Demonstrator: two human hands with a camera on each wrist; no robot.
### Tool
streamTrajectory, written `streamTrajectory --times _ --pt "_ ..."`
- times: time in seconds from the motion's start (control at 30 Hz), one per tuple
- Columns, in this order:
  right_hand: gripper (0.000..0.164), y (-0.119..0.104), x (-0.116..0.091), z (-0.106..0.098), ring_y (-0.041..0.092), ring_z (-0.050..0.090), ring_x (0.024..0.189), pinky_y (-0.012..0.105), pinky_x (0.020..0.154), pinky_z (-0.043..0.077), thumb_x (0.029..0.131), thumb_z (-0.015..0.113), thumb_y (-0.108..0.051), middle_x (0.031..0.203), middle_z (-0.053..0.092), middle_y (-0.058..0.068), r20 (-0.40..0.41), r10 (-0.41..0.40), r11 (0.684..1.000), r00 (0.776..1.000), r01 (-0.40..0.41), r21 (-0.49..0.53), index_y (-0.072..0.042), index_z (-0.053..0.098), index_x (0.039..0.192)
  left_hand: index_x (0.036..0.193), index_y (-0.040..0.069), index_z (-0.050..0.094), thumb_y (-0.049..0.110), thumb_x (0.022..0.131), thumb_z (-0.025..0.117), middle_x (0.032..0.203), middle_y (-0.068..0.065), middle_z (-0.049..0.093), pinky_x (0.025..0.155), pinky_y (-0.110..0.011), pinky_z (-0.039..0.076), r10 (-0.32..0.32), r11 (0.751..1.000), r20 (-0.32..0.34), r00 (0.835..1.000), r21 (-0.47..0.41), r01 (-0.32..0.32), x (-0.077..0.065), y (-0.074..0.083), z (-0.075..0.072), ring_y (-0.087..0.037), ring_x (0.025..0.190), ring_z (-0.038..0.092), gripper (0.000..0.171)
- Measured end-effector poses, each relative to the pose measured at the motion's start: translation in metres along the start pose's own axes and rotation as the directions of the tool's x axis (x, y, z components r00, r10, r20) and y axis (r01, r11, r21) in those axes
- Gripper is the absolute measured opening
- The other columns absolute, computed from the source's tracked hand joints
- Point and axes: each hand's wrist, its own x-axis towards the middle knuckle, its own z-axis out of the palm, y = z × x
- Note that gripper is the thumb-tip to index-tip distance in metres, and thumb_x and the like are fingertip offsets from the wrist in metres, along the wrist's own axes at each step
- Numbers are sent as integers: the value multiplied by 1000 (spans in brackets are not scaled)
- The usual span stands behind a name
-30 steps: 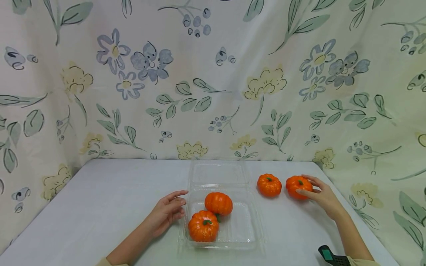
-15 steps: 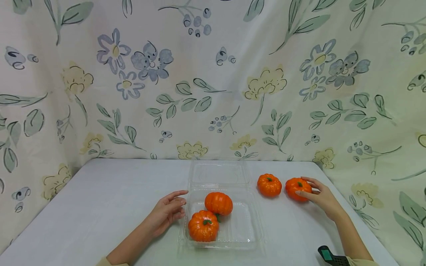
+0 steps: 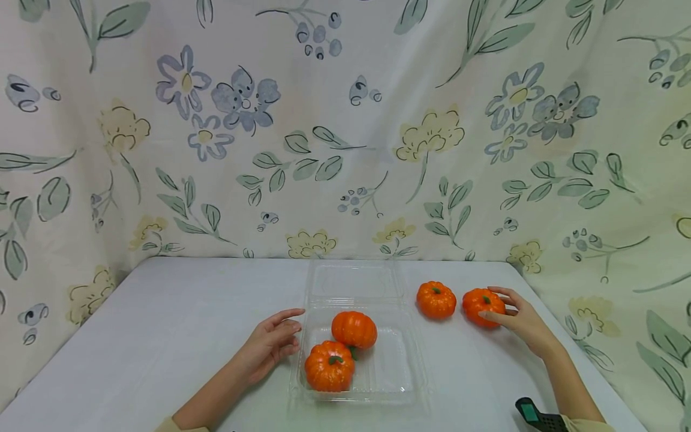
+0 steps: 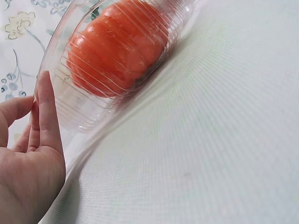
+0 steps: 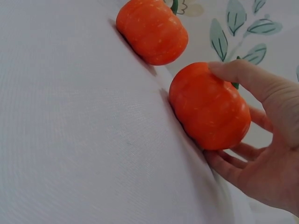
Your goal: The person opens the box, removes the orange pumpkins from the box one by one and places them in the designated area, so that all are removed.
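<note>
My right hand (image 3: 520, 321) grips a small orange toy pumpkin (image 3: 478, 309) at the table's right side. In the right wrist view its thumb lies on top near the green stem, with the fingers around the far side and underneath. Just left of it sits another pumpkin (image 3: 436, 300), untouched. My left hand (image 3: 272, 342) is at the left edge of a clear plastic clamshell container (image 3: 396, 366); the left wrist view shows the rim pinched between thumb and fingers. Inside the container's left half are two pumpkins, one upright (image 3: 330, 367) and one tipped on its side (image 3: 354, 329).
The container's transparent lid (image 3: 353, 282) is folded back toward the rear. Everything stands on a white-covered table (image 3: 216, 294). A floral curtain (image 3: 345, 150) hangs behind and at both sides. A black strap device (image 3: 540, 415) is on my right wrist.
Over the last second the gripped pumpkin shifted slightly toward me, with the right hand's fingers following. The left hand and container stay where they were.
</note>
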Motion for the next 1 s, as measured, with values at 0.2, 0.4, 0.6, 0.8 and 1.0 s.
streamTrajectory --times 0.2,0.4,0.6,0.8,1.0 --pt "78 0 0 -2 59 42 135 66 108 49 102 69 -29 158 25 41 16 6 1000 1000 -6 -2 1 26 160 143 8 57 12 108 60 96 4 62 80 -22 62 -3 1000 -9 1000 2 3 1 -1 -1 -7 77 64 36" --pt "80 -3 -1 -4 60 43 135 70 108 47 102 69 -33 158 28 40 12 -3 999 1000 4 -31 0 27 161 146 6 54 12 108 60 96 4 62 80 -21 62 0 1000 -2 1000 6 0 1 -1 -1 -7 78 64 39" --pt "81 -11 -4 -6 62 41 136 71 108 47 102 69 -35 158 30 39 2 -19 998 1000 19 -59 1 28 161 146 5 54 11 108 60 96 4 62 80 -21 62 4 1000 2 1000 3 -4 1 -1 -1 -7 78 64 39" --pt "80 -16 -5 -8 62 39 138 71 106 48 102 69 -34 158 32 39 -7 -39 997 999 39 -73 2 29 161 147 4 52 12 108 60 96 4 62 80 -21 62 4 1000 1 1000 9 -4 1 -1 -1 -7 78 64 41" --pt "79 -20 -5 -11 63 40 138 71 106 48 102 70 -34 157 33 41 -7 -52 994 999 51 -98 5 32 160 147 3 52 12 108 59 96 4 61 81 -22 62 3 1000 2 1000 10 -3 0 0 0 -7 78 64 41"
